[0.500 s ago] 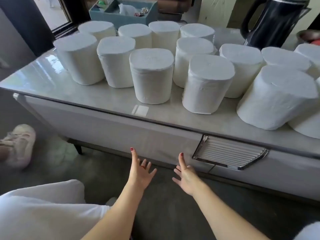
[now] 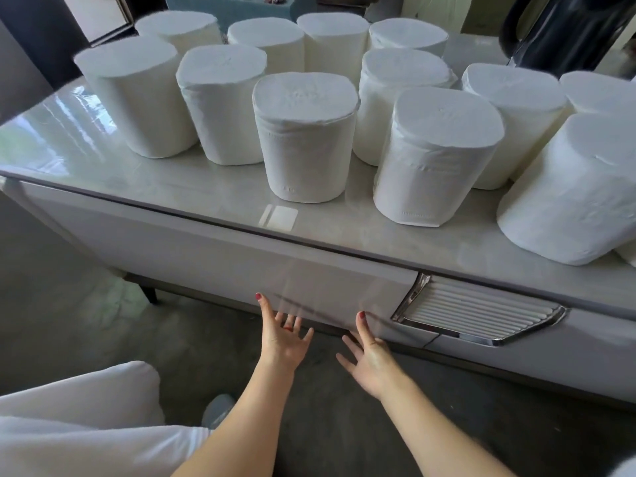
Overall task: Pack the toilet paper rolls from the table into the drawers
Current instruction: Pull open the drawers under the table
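The rolls (image 2: 305, 136) stood upright in close rows on the table (image 2: 192, 187), from its left end across to the right edge of view, the nearest ones set back a little from the front edge. None had shifted since half a second earlier; they only filled more of the view, and the shoe seen on the floor at the far left then was out of sight. All the rolls were above and beyond the hands, well apart from them.

Below the front edge ran the closed drawer (image 2: 213, 249), with a ribbed chrome handle (image 2: 478, 313) at its right end. The left hand (image 2: 284, 335) and right hand (image 2: 370, 356) had come up from just short of the drawer to its lower edge. Both were wide, fingers spread and holding nothing. The left forefinger lay up against the drawer face and the other fingertips sat at the bottom lip; whether they hooked under it could not be told. The right hand was just left of the handle, not touching it.

A dark kettle (image 2: 568, 32) stood at the back right corner.
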